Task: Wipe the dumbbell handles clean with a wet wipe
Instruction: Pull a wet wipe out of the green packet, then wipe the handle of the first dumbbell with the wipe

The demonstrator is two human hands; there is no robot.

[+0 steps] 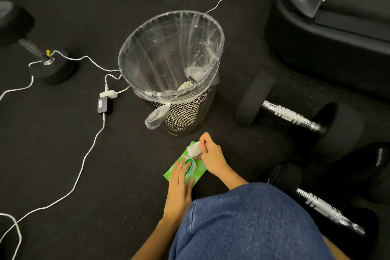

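A green pack of wet wipes [199, 169] lies on the black floor in front of me. My left hand [179, 183] rests flat on the pack, fingers spread. My right hand [210, 155] pinches a white wet wipe [193, 149] at the pack's far end, just above its opening. Two dumbbells with black heads lie to the right: one has its chrome handle [292, 115] beside the bin, the other shows its handle [329, 211] near my knee. A third dumbbell [34, 49] lies far left.
A black mesh waste bin [183, 116] lined with a clear plastic bag stands straight ahead, crumpled wipes at its bottom. White cables and a black adapter [104, 106] trail across the floor on the left. A dark exercise machine base [329, 34] fills the upper right. My blue-clad knee [242, 221] is low centre.
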